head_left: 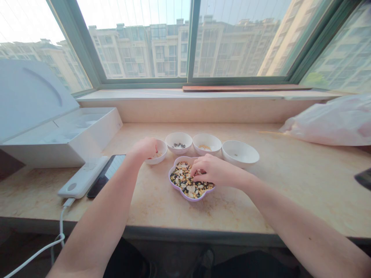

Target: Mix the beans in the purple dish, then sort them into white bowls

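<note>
A purple scalloped dish (pixel 193 199) holds a mix of black, yellow and pale beans or seeds. My right hand (pixel 207 170) reaches into its right side, fingers bent together among the beans; what they pinch, if anything, is too small to name. At the leftmost white bowl (pixel 164 152), which has pale pieces in it, my left hand (pixel 147 148) dips over the rim with curled fingers, their tips partly hidden. Beside it stand a white bowl (pixel 179 139) with black beans, another white bowl (pixel 207 139) with yellow grains, and a wider white bowl (pixel 243 150) with a small speck inside.
An open white box (pixel 92 143) stands at the left. In front of it lie a white power strip or charger (pixel 82 179) with a cable (pixel 61 227) and a dark phone (pixel 101 181). A plastic bag (pixel 330 119) rests at the right, below the window.
</note>
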Tool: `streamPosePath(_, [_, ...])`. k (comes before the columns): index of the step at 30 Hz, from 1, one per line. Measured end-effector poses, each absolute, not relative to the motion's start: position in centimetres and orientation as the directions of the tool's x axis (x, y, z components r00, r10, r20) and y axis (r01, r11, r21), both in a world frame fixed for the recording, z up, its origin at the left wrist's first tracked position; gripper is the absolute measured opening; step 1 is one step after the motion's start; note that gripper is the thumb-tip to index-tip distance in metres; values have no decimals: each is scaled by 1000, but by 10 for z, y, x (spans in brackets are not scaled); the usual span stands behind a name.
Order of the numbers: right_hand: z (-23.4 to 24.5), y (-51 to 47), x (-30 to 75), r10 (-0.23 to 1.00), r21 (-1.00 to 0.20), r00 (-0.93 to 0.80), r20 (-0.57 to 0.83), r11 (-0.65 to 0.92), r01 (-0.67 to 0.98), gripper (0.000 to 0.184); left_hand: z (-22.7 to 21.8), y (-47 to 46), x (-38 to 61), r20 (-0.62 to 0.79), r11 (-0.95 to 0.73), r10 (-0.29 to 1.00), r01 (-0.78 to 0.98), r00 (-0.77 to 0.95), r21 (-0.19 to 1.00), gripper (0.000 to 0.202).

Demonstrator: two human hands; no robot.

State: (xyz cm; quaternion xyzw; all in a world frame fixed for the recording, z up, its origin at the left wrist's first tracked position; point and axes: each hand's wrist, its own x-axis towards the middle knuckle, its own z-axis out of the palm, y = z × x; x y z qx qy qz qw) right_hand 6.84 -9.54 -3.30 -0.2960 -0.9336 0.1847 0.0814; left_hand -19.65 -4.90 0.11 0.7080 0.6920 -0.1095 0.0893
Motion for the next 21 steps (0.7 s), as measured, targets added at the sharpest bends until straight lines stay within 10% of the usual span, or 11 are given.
streamPosePath(21, [-33,-97,68,601,-503,-786,144,729,465,15,6,-54,-194,-221,20,975,1000,-24,-20,21])
